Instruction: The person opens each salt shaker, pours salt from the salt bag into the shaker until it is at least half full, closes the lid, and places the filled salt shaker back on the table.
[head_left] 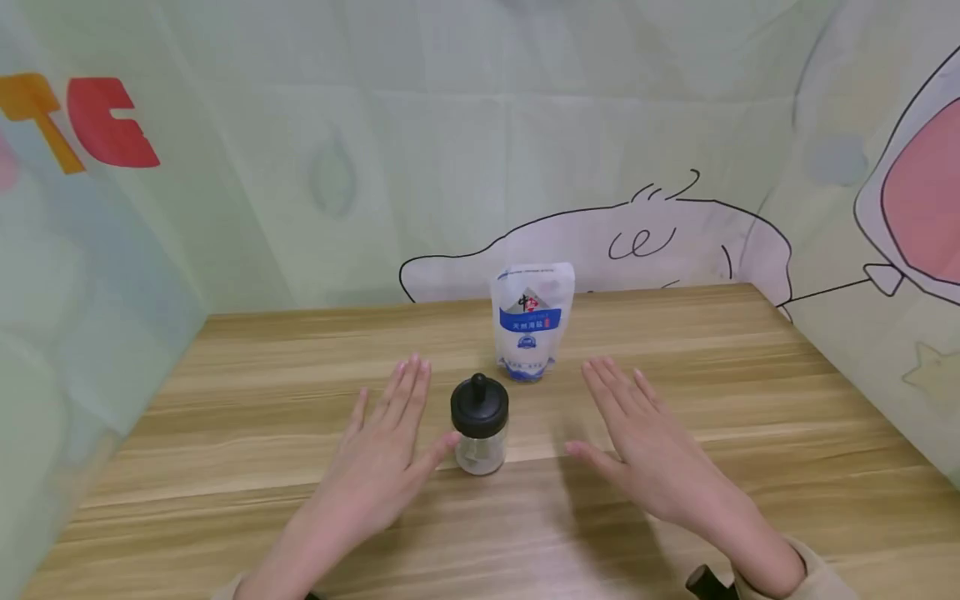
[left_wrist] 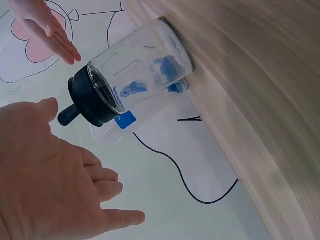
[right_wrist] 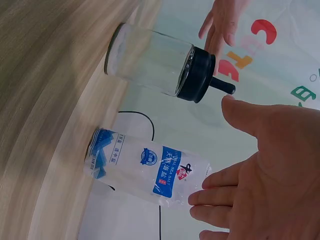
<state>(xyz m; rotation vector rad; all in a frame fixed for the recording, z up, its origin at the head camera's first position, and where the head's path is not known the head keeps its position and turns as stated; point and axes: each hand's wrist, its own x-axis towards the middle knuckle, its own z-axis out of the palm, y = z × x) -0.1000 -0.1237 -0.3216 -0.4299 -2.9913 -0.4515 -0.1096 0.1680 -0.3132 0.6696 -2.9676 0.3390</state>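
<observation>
A clear glass jar (head_left: 481, 454) with a black knobbed lid (head_left: 480, 407) stands upright on the wooden table. Behind it and a bit to the right stands a white and blue bag of sea salt (head_left: 531, 325), also upright. My left hand (head_left: 382, 467) hovers left of the jar, fingers straight and thumb spread towards it; nothing is in the palm (left_wrist: 55, 180). On the jar's right side my right hand (head_left: 660, 458) is held the same way, its palm (right_wrist: 280, 175) bare and its thumb pointing at the jar. Neither hand grips anything.
The wooden table (head_left: 262, 400) has its back edge along a pale cloth backdrop (head_left: 300, 167) printed with cartoon figures and letters. More of the cloth rises at the left and right sides. A dark object (head_left: 708, 583) shows beside the right sleeve at the bottom edge.
</observation>
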